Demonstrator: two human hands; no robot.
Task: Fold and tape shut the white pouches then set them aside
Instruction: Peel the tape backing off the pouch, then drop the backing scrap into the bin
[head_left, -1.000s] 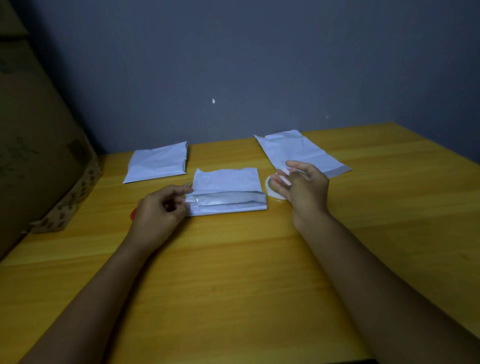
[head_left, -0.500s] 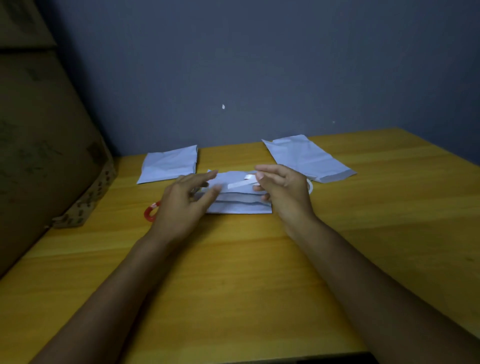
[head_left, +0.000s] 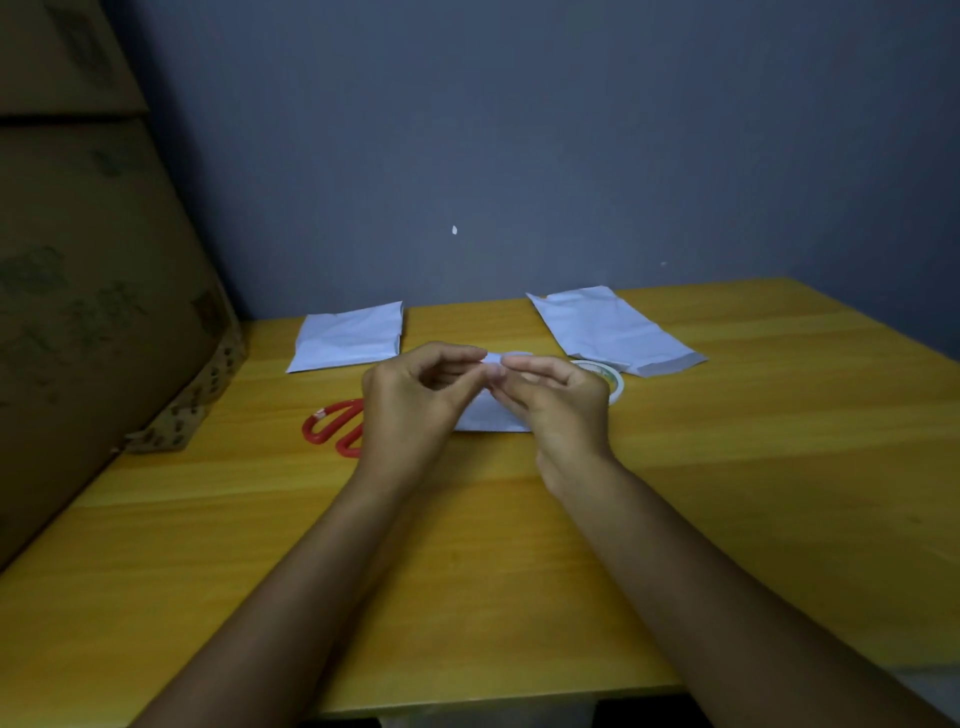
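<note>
I see both hands meeting over the middle of the yellow wooden table (head_left: 727, 467), above a folded white pouch (head_left: 488, 415) that lies flat there, only its near edge and a strip of its face showing between the wrists. The left hand (head_left: 410, 400) has its fingers curled, thumb and forefinger pinching the left end of a small strip of tape (head_left: 501, 358); the right hand (head_left: 558, 400) mirrors it, its fingers pinching the right end, so the strip is held between the two hands just over the pouch. I cannot tell whether the strip already touches the pouch. Just right of the right hand sits a tape roll (head_left: 608, 376), lying flat, partly hidden by the knuckles. Left of the left hand lie red-handled scissors (head_left: 335, 428), their blades hidden under the wrist. At the far left of the table rests a second white pouch (head_left: 348, 338), folded short and lying flat; at the far right a third white pouch (head_left: 613, 330) lies longer and angled, its open end toward the right. What any pouch contains I cannot tell. A stack of cardboard boxes (head_left: 93, 312) stands along the left edge, against a grey-blue wall (head_left: 571, 156).
</note>
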